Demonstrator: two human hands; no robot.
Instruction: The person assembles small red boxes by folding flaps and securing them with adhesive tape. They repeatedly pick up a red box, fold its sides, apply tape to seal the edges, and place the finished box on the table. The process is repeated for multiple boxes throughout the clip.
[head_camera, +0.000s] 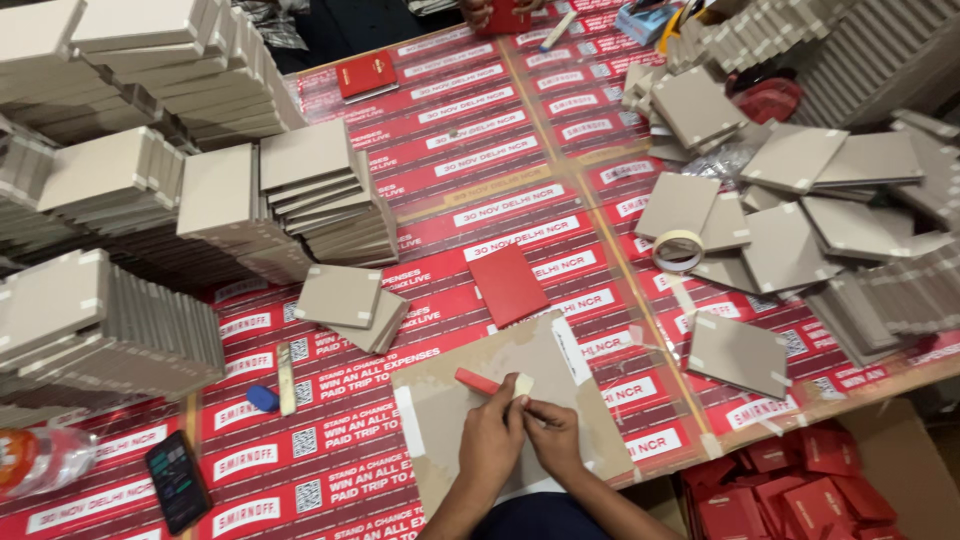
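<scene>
a long work table (330, 420) covered with red-and-white printed sheets fills the view, with stacks of grey board squares (110, 330) along the left and loose grey squares (800, 210) scattered at the right. at the near edge lies a grey cardboard sheet (470, 400), taped down at its left and upper right sides. on it rests a small red strip (478, 381) with a pale end piece (522, 385), its long axis running from upper left to lower right, just ahead of both hands. the left hand (492, 435) lies nearer, its fingers closed on the pale end of the strip. the right hand (553, 432) sits just beside it, touching it, fingers curled and pinched toward the same end; what it grips cannot be told. both forearms enter from the bottom edge, angled inward. a red square card (508, 285) lies beyond the sheet, a tape roll (678, 250) to the right, a dark phone (178, 482) at the lower left.
</scene>
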